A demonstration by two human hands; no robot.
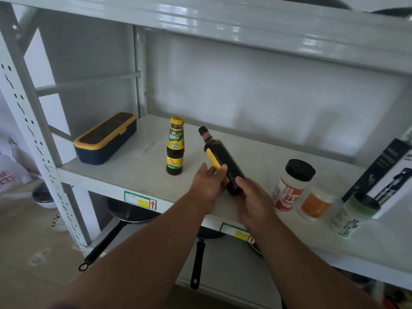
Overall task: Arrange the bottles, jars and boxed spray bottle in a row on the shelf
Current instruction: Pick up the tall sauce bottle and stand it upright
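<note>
A tall dark bottle (219,156) with a red neck label is tilted to the left above the white shelf (138,161). My left hand (208,187) grips its lower body from the left. My right hand (252,198) grips its base from the right. A smaller dark sauce bottle (175,146) with a yellow cap stands upright just left of them. To the right stand a white jar with a black lid (289,186), an orange-labelled jar (316,204) and a green-lidded jar (352,214). The boxed spray bottle (383,175) leans at the far right.
A navy box with a yellow-rimmed lid (104,138) sits at the shelf's left end. A higher shelf (223,21) overhangs the space. Below, black pans with long handles (107,239) lie on the lower shelf. The perforated upright post (29,121) stands at left.
</note>
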